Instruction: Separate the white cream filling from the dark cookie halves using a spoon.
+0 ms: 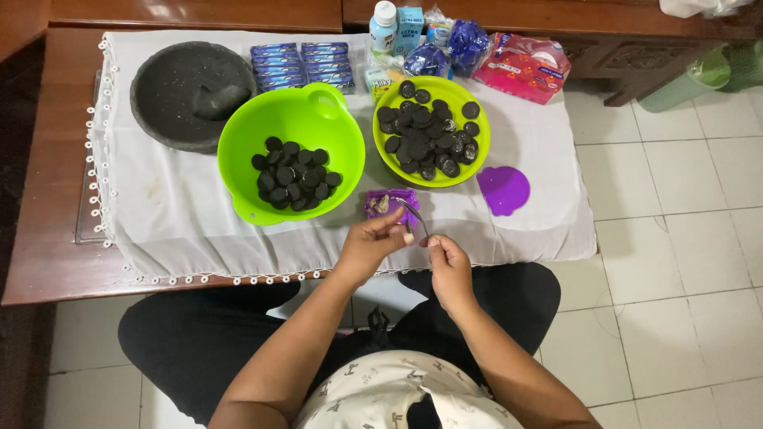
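Head view: a spoon (416, 218) is pinched by the right hand (450, 262), its tip over a purple cup (391, 204) on the desk (48, 199) — the left hand (370, 245) fingers are closed on something small just beside the cup, near two green bowls (291, 153) of dark biscuits (295, 175).

- Left hand (372, 242): forearm angled up and inward, fingers curled, tips pinched together.
- Right hand (447, 262): just beside it, fingers curled in a grip.
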